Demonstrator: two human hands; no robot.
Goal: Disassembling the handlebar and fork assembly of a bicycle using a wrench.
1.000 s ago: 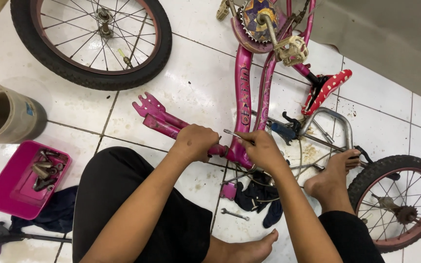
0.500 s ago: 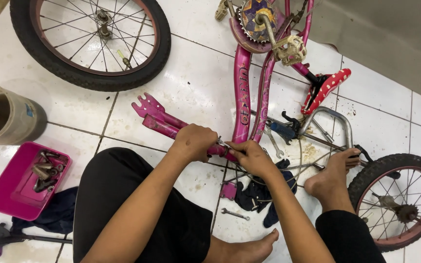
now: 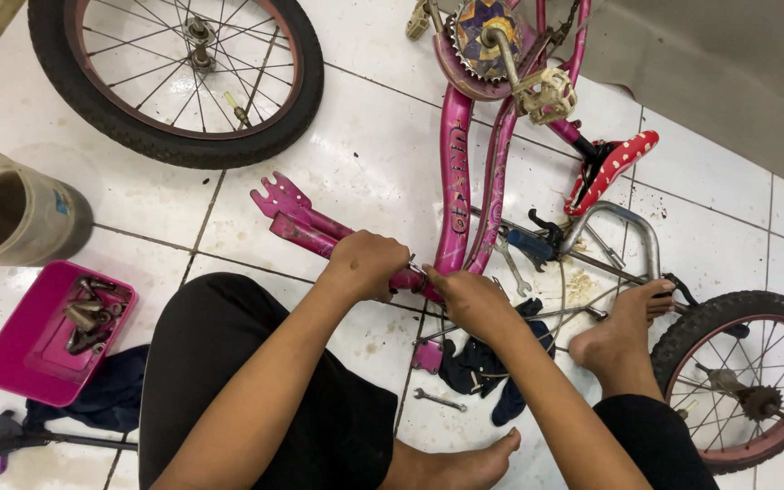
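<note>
A pink bicycle frame [image 3: 455,172] lies on the white tiles with its crank and chainring at the top. My left hand [image 3: 369,263] is closed around the pink fork [image 3: 306,220] where it meets the frame. My right hand [image 3: 467,299] sits just right of it at the same joint. Its fingers are curled on a thin metal tool [image 3: 411,264], and only the tool's tip shows between the hands. My bare right foot [image 3: 623,334] rests on the chrome handlebar [image 3: 632,222].
A loose wheel [image 3: 174,77] lies top left and a smaller wheel [image 3: 744,381] at right. A pink tray [image 3: 13,358] holds metal parts beside a beige bucket [image 3: 11,213]. A red dotted saddle [image 3: 612,168], a spanner [image 3: 512,265], a small wrench [image 3: 438,399] and a dark cloth [image 3: 475,367] lie around.
My right hand has dropped from above the joint down against the frame, bringing the thin tool in close to my left hand. The left hand kept its grip on the fork.
</note>
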